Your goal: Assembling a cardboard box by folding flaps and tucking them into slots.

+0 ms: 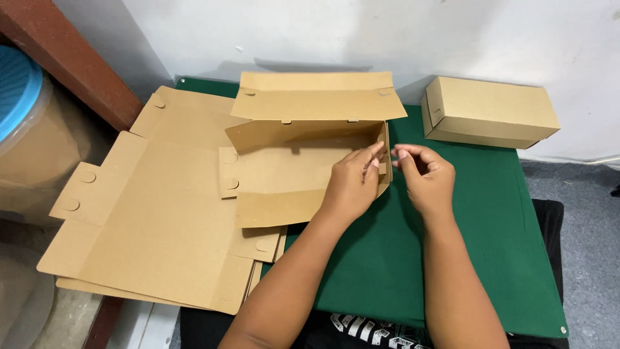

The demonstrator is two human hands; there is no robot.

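Head view, near to far: left hand pinching right end flap of half-folded box, right hand just right, fingers curled together at same flap. Box mid-desk, long axis left-right; flat blanks left, finished box far right.

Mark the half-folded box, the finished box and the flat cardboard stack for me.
half-folded box (284, 178), head view, on its inner floor panel.
finished box (494, 106), head view, on its closed top.
flat cardboard stack (161, 213), head view, on the top sheet's middle.
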